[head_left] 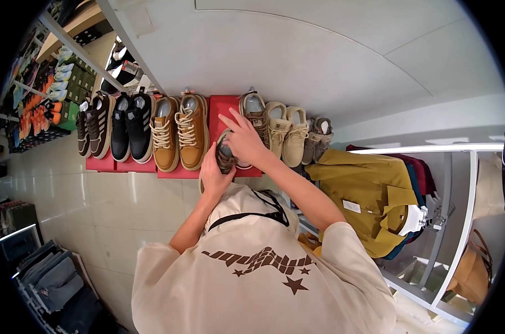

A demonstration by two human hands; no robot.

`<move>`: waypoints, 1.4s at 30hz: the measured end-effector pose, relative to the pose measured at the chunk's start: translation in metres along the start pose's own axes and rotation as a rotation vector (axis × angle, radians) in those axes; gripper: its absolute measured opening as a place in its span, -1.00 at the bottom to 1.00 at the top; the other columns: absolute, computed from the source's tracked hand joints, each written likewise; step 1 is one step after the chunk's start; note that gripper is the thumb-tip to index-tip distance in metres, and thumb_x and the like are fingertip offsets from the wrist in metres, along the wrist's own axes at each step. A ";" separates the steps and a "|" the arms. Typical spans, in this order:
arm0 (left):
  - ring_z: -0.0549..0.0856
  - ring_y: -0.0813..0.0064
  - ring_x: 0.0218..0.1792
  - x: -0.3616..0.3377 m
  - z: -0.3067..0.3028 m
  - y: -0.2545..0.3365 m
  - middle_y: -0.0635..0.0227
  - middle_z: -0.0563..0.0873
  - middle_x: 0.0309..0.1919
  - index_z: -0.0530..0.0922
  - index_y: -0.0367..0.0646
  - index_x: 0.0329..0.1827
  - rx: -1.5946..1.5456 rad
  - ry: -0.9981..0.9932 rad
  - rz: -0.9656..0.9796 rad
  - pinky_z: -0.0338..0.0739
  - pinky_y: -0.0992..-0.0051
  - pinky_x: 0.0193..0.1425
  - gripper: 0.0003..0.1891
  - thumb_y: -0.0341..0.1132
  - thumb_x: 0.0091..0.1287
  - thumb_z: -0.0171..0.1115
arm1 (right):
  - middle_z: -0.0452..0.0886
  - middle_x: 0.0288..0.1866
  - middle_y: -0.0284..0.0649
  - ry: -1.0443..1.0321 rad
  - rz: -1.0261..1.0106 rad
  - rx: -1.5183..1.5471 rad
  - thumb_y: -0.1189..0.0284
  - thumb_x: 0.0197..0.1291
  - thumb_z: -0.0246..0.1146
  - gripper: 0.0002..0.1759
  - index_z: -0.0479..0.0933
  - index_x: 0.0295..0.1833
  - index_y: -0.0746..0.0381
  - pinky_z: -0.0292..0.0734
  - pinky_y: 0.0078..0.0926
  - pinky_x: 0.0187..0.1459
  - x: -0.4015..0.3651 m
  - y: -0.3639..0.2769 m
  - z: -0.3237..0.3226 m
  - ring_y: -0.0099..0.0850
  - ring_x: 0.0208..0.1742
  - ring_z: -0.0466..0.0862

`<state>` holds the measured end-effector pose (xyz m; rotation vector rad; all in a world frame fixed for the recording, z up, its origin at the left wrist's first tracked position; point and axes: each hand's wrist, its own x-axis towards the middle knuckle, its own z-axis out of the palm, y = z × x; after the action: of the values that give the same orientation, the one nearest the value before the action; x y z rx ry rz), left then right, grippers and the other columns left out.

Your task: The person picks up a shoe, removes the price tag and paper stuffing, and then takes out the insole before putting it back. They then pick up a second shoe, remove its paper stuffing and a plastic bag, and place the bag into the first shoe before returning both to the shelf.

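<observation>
My left hand (pixel 212 171) is wrapped around the side of a brown shoe (pixel 225 158), which I hold in front of my body at the edge of the red shoe boxes. Over the shoe's upper part lies my right hand (pixel 243 138), its fingers spread and pointing up and left. Part of the shoe is hidden by both hands. Just behind my right hand stands another brown lace-up shoe (pixel 253 106). Left of the hands is a pair of tan shoes (pixel 191 133) with cream laces, and to the right sit beige shoes (pixel 294 136).
Red boxes (pixel 180 173) carry the shoe row, with black shoes (pixel 132 127) farther left. A mustard shirt (pixel 363 189) hangs on a white rack (pixel 468 206) at right. Folded jeans (pixel 60 284) are at lower left. A white wall (pixel 297 50) rises behind.
</observation>
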<state>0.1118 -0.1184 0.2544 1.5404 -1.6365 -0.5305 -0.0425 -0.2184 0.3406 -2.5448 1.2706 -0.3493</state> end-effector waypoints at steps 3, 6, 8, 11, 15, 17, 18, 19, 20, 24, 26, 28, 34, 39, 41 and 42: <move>0.69 -0.13 0.41 -0.004 -0.002 0.002 -0.08 0.66 0.45 0.38 -0.29 0.68 -0.030 0.003 0.001 0.58 0.06 0.51 0.07 -0.39 0.00 0.70 | 0.46 0.72 -0.14 0.051 -0.011 0.016 0.36 0.39 0.46 -0.77 0.80 -0.05 0.34 0.31 0.06 0.68 -0.009 0.000 -0.001 0.01 0.81 0.27; 0.69 -0.14 0.43 -0.005 -0.010 0.006 -0.09 0.67 0.46 0.42 -0.27 0.65 -0.067 0.019 0.062 0.60 0.05 0.52 0.06 -0.45 -0.05 0.71 | 0.53 0.66 -0.17 0.112 0.000 0.003 0.37 0.36 0.48 -0.76 0.76 -0.02 0.32 0.44 0.01 0.60 -0.025 -0.008 -0.012 -0.05 0.74 0.40; 0.69 -0.14 0.45 -0.006 -0.014 0.012 -0.10 0.67 0.47 0.44 -0.27 0.63 -0.085 0.029 0.104 0.61 0.05 0.52 0.05 -0.48 -0.07 0.70 | 0.56 0.62 -0.18 0.147 0.032 0.008 0.37 0.35 0.50 -0.76 0.74 -0.02 0.32 0.52 -0.02 0.54 -0.040 -0.023 -0.038 -0.08 0.69 0.47; 0.68 -0.17 0.47 -0.009 -0.011 0.027 -0.13 0.66 0.48 0.44 -0.25 0.60 -0.147 0.102 0.199 0.61 0.03 0.53 0.02 -0.49 -0.06 0.72 | 0.66 0.48 -0.10 0.293 0.004 0.061 0.50 0.28 0.46 -0.78 0.73 0.02 0.31 0.66 -0.10 0.40 -0.068 -0.048 -0.088 -0.07 0.54 0.64; 0.64 -0.25 0.50 -0.016 -0.008 0.043 -0.24 0.61 0.52 0.37 -0.14 0.64 -0.358 0.173 0.281 0.58 -0.06 0.56 0.00 -0.44 0.09 0.72 | 0.79 0.28 -0.01 0.632 -0.017 0.168 0.69 0.14 0.54 -0.71 0.69 -0.04 0.28 0.85 -0.22 0.10 -0.110 -0.066 -0.181 -0.04 0.21 0.87; 0.65 -0.25 0.49 -0.017 -0.021 0.053 -0.41 0.51 0.54 0.18 -0.03 0.70 -0.342 0.137 0.412 0.61 -0.07 0.54 0.07 -0.38 0.20 0.76 | 0.81 0.29 0.08 0.713 0.093 0.203 0.67 0.21 0.58 -0.72 0.70 0.00 0.30 0.84 -0.25 0.09 -0.138 -0.058 -0.219 -0.03 0.14 0.89; 0.65 -0.25 0.49 -0.015 -0.025 0.062 -0.41 0.51 0.54 0.18 -0.03 0.70 -0.339 0.122 0.418 0.61 -0.07 0.54 0.07 -0.38 0.20 0.76 | 0.82 0.28 0.10 0.746 0.157 0.200 0.69 0.22 0.56 -0.73 0.70 -0.01 0.31 0.83 -0.26 0.11 -0.149 -0.053 -0.232 -0.08 0.12 0.89; 0.65 -0.25 0.49 -0.014 -0.028 0.073 -0.42 0.51 0.53 0.14 -0.01 0.70 -0.343 0.147 0.468 0.62 -0.07 0.53 0.09 -0.35 0.21 0.76 | 0.83 0.27 0.10 0.776 0.202 0.199 0.72 0.19 0.56 -0.72 0.70 -0.02 0.33 0.80 -0.31 0.13 -0.163 -0.044 -0.238 -0.14 0.08 0.88; 0.65 -0.26 0.48 -0.013 -0.031 0.083 -0.43 0.51 0.53 0.10 0.02 0.71 -0.348 0.176 0.516 0.63 -0.08 0.52 0.12 -0.32 0.21 0.77 | 0.83 0.27 0.10 0.781 0.210 0.204 0.72 0.19 0.56 -0.72 0.70 -0.02 0.33 0.80 -0.31 0.13 -0.175 -0.039 -0.240 -0.14 0.08 0.88; 0.64 -0.28 0.48 -0.006 -0.032 0.116 -0.46 0.48 0.54 0.02 0.08 0.71 -0.354 0.165 0.557 0.62 -0.10 0.55 0.15 -0.27 0.23 0.77 | 0.83 0.25 0.10 0.854 0.265 0.277 0.73 0.10 0.60 -0.67 0.69 -0.03 0.36 0.79 -0.36 0.09 -0.211 -0.031 -0.235 -0.21 0.03 0.85; 0.64 -0.28 0.49 -0.005 -0.026 0.121 -0.45 0.47 0.55 0.03 0.08 0.72 -0.374 0.137 0.565 0.62 -0.10 0.56 0.15 -0.27 0.24 0.76 | 0.84 0.25 0.11 0.857 0.234 0.384 0.73 0.09 0.60 -0.67 0.69 -0.04 0.35 0.80 -0.35 0.06 -0.221 -0.037 -0.231 -0.22 0.04 0.86; 0.63 -0.28 0.50 -0.005 -0.022 0.121 -0.45 0.46 0.57 0.03 0.08 0.73 -0.391 0.113 0.575 0.62 -0.11 0.56 0.14 -0.27 0.26 0.76 | 0.83 0.22 0.09 0.875 0.187 0.361 0.71 0.06 0.62 -0.65 0.69 -0.05 0.34 0.83 -0.30 0.00 -0.215 -0.041 -0.226 -0.17 0.03 0.88; 0.61 -0.19 0.55 -0.012 -0.001 0.113 -0.33 0.45 0.62 0.13 -0.02 0.77 -0.340 0.016 0.485 0.62 -0.06 0.56 0.15 -0.44 0.19 0.77 | 0.77 0.10 -0.11 0.696 -0.024 0.255 0.62 0.07 0.63 -0.66 0.69 -0.04 0.31 0.85 -0.25 0.00 -0.177 -0.037 -0.174 -0.10 0.09 0.87; 0.71 -0.09 0.43 -0.017 0.014 0.098 -0.16 0.63 0.50 0.33 -0.21 0.65 -0.150 0.074 0.412 0.63 0.10 0.53 0.06 -0.48 0.06 0.79 | 0.80 0.11 -0.27 0.525 -0.002 0.197 0.43 0.22 0.59 -0.74 0.76 -0.01 0.24 0.75 -0.20 0.26 -0.149 -0.008 -0.110 -0.17 0.28 0.80; 0.71 -0.14 0.43 -0.021 0.021 0.089 -0.15 0.66 0.47 0.40 -0.20 0.61 -0.129 0.080 0.348 0.62 0.06 0.53 0.02 -0.46 0.01 0.78 | 0.80 0.11 -0.28 0.487 -0.004 0.176 0.39 0.25 0.56 -0.76 0.77 -0.02 0.23 0.66 -0.16 0.36 -0.141 0.000 -0.079 -0.18 0.35 0.75; 0.71 -0.18 0.43 -0.023 0.026 0.084 -0.15 0.69 0.45 0.47 -0.19 0.56 -0.112 0.076 0.280 0.61 0.01 0.53 -0.01 -0.45 -0.04 0.76 | 0.81 0.11 -0.29 0.448 0.003 0.156 0.36 0.29 0.53 -0.77 0.78 -0.02 0.22 0.58 -0.12 0.46 -0.137 0.003 -0.067 -0.18 0.41 0.70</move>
<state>0.0377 -0.0878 0.2975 1.2105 -1.6986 -0.3988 -0.1472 -0.1184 0.3892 -2.4082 1.3250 -1.0216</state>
